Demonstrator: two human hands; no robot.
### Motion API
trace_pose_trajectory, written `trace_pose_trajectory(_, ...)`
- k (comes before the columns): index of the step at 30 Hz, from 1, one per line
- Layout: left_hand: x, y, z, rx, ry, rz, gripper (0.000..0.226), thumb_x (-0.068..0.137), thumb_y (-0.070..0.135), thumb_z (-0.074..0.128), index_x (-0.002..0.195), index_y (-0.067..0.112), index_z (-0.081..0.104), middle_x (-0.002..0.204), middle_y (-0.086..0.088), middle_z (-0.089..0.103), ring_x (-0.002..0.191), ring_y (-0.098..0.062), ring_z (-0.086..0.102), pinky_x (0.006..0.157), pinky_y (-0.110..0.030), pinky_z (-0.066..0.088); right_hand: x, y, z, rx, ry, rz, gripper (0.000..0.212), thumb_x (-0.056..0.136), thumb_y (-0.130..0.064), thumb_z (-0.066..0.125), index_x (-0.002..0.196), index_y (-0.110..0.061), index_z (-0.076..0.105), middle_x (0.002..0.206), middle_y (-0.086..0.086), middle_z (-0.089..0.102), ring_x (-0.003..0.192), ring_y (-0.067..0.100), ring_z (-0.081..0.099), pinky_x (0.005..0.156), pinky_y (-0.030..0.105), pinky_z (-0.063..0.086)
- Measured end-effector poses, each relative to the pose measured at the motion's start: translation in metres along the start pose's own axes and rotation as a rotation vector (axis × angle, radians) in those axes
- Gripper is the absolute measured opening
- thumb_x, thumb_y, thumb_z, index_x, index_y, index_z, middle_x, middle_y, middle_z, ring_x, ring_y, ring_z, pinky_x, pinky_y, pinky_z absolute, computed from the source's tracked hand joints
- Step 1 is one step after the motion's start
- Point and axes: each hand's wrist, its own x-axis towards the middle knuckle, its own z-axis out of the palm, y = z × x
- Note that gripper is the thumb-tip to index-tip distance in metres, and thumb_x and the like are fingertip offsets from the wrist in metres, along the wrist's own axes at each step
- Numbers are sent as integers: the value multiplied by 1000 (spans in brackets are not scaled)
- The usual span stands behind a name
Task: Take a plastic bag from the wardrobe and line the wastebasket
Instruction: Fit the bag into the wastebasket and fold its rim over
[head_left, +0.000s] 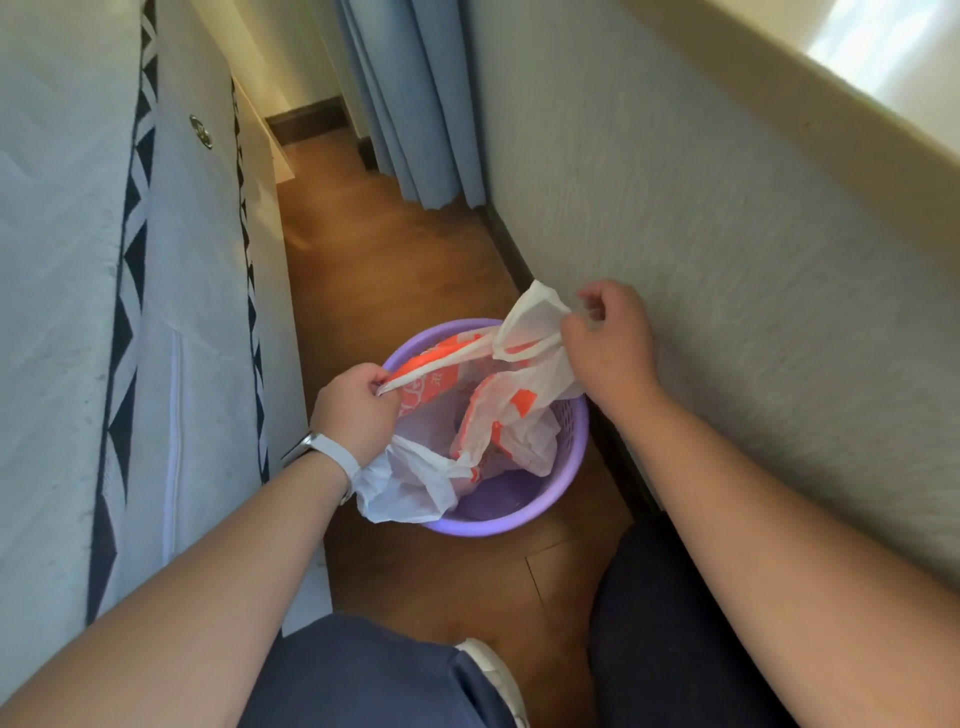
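Bag at frame centre, half inside basket on floor. Left hand fisted on 1 handle, right hand pinching other; pulled apart, likely to spread mouth over rim.

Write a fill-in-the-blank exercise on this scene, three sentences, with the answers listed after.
1. The wastebasket standing on the wooden floor is ____ in colour.
2. The plastic bag is white with ____ print.
3. The watch with a white strap is on the ____ wrist, while the left hand and right hand both grip the bag.

Answers: purple; orange; left
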Motion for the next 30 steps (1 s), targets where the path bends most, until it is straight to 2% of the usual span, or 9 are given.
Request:
trace_pose_trajectory(2, 1, 2, -1, -36, 1, -11, 13, 91, 21, 56, 93, 23, 68, 84, 3, 68, 78, -15, 63, 64, -28, 52, -10, -20, -3, 20, 58, -210, 28, 77, -21, 55, 102, -11, 64, 97, -4, 52, 90, 15, 52, 80, 28, 41)
trace_pose_trajectory(4, 2, 4, -3, -93, 11, -32, 14, 89, 19, 56, 93, 21, 69, 83, 3, 68, 79, -15, 64, 62, -26, 50, -23, -36, 3, 62, -27, -350, 21, 78, -20, 52, 94, -13, 65, 91, -2, 58, 86, 16, 56, 78, 31, 45)
trace_pose_trajectory(7, 4, 10, -5, -191, 49, -52, 12, 85, 16, 59, 84, 24, 68, 76, 5, 68, 75, -17, 66, 62, -29, 52, -44, -49, 24, -6, -343, -483, 16, 84, -16, 56, 93, -13, 68, 90, 3, 67, 84, 18, 59, 76, 33, 49)
trace_pose_trajectory(10, 1, 15, -7, -192, 86, -29, 7, 83, 20, 65, 86, 27, 63, 85, 7, 66, 77, -14, 65, 63, -28, 51, -50, -39, 54, -293, -626, -580, 14, 87, -18, 56, 94, -12, 66, 94, 6, 66, 88, 24, 57, 76, 41, 50)
trace_pose_trajectory(13, -7, 19, -4, 178, 283, 400, 11, 78, 13, 67, 88, 17, 65, 96, -5, 60, 82, -23, 58, 66, -34, 51, -35, -24, 68, -452, -665, -594, 26, 85, -23, 54, 106, -11, 66, 108, 9, 65, 99, 29, 57, 83, 45, 50)
trace_pose_trajectory(16, -19, 31, 13, 323, 113, 780, 6, 77, 8, 60, 80, 12, 64, 85, -8, 60, 80, -29, 58, 64, -40, 51, -17, -16, 73, -446, -593, -625, 36, 87, -27, 57, 121, -14, 61, 122, 9, 62, 110, 28, 55, 91, 45, 48)
trace_pose_trajectory(19, -17, 24, 29, 297, -66, 631, 14, 84, 19, 50, 90, 14, 63, 93, -4, 61, 91, -27, 58, 75, -43, 50, -9, -12, 76, -464, -549, -654, 41, 89, -25, 59, 129, -16, 55, 128, 7, 58, 116, 26, 52, 96, 43, 47)
trace_pose_trajectory(25, 9, -16, 26, 439, 26, 303, 53, 83, 29, 62, 132, 14, 49, 132, -10, 54, 125, -32, 47, 106, -47, 41, 6, -6, 76, -558, -512, -517, 50, 92, -25, 54, 140, -20, 40, 131, 7, 56, 119, 32, 52, 90, 46, 50)
trace_pose_trajectory(30, 28, -24, 32, 367, 18, 176, 70, 81, 40, 67, 140, 19, 37, 142, -7, 45, 133, -29, 40, 108, -47, 40, 22, 9, 74, -640, -555, -353, 58, 93, -34, 56, 144, -23, 30, 136, 11, 53, 112, 36, 57, 81, 40, 51)
